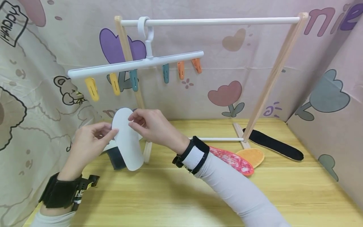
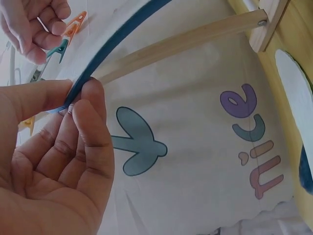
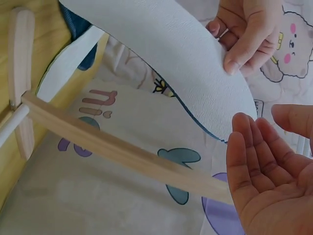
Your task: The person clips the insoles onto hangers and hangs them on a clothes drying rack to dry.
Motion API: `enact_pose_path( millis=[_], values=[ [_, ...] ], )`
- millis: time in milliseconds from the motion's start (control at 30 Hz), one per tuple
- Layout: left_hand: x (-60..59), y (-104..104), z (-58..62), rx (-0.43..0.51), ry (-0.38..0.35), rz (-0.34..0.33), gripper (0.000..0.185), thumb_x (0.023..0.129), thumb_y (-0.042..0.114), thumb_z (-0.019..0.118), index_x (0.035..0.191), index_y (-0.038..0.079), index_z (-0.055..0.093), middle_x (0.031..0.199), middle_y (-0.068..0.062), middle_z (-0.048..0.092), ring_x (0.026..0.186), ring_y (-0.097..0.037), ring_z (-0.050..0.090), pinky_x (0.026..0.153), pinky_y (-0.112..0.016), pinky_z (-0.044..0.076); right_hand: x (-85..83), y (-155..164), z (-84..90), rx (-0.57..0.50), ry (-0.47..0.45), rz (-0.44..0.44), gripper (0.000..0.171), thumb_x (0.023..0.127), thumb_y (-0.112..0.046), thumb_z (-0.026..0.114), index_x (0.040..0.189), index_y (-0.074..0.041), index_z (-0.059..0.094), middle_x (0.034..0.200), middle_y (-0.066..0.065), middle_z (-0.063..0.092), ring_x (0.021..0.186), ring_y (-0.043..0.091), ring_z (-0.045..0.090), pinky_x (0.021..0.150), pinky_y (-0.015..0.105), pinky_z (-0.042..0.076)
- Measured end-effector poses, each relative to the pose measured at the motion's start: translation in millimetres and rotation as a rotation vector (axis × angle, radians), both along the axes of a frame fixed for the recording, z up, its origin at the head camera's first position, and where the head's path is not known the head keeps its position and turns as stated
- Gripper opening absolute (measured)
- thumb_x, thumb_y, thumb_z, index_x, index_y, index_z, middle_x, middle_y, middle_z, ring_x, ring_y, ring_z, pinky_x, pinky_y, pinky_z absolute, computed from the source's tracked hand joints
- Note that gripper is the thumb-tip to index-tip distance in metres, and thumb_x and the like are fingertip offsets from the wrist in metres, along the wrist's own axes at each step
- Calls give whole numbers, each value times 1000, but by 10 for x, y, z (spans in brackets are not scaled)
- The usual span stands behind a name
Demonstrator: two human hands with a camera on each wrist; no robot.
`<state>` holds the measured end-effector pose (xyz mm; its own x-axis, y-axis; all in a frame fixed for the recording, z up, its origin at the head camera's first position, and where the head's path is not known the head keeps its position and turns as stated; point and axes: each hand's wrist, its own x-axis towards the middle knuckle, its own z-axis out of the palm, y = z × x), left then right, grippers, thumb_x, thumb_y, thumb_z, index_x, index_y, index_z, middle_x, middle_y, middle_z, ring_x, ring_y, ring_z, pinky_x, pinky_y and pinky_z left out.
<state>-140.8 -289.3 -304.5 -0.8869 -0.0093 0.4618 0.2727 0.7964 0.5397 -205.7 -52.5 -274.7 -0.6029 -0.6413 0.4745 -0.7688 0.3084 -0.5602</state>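
A white insole (image 1: 128, 145) with a thin blue edge stands nearly upright above the table at the left. My left hand (image 1: 92, 138) pinches its side near the top between thumb and fingers. My right hand (image 1: 156, 126) is at the insole's other side, thumb and fingers apart, fingertips right by the upper edge in the right wrist view. Behind and below the held insole lie a dark blue insole (image 1: 115, 158) and another white insole (image 3: 68, 63), both partly hidden.
A white hanger (image 1: 170, 59) with yellow, blue and orange clips hangs from the rod (image 1: 221, 21) of a wooden rack (image 1: 275, 77). A red-and-white insole (image 1: 231, 160), an orange insole (image 1: 253, 156) and a black insole (image 1: 275, 145) lie at the right. Printed cloth (image 1: 326, 132) surrounds the table.
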Motion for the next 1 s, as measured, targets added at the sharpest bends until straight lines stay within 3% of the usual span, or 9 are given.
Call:
enact_pose_path(
  millis=[333, 600, 1000],
  values=[
    [51, -116, 34, 11, -11, 38, 25, 102, 35, 77, 107, 10, 81, 88, -10, 81, 67, 5, 64, 57, -21, 47, 6, -101, 40, 11, 4, 13, 20, 107, -16, 67, 121, -3, 73, 109, 7, 79, 94, 12, 72, 85, 15, 58],
    [72, -184, 78, 32, -51, 77, 29, 102, 39, 76, 110, 12, 82, 90, -12, 81, 68, 5, 65, 57, -24, 46, 4, -198, 141, 18, -1, 3, 25, 108, -19, 66, 129, -4, 71, 113, 6, 80, 95, 9, 71, 83, 9, 54],
    [70, -226, 105, 57, -62, 70, 28, 102, 38, 76, 109, 11, 82, 78, 16, 74, 69, -1, 66, 57, -25, 46, 19, -349, 313, 30, -39, -2, 42, 112, -23, 60, 149, -3, 59, 138, 10, 74, 122, 12, 73, 98, 11, 55]
  ],
)
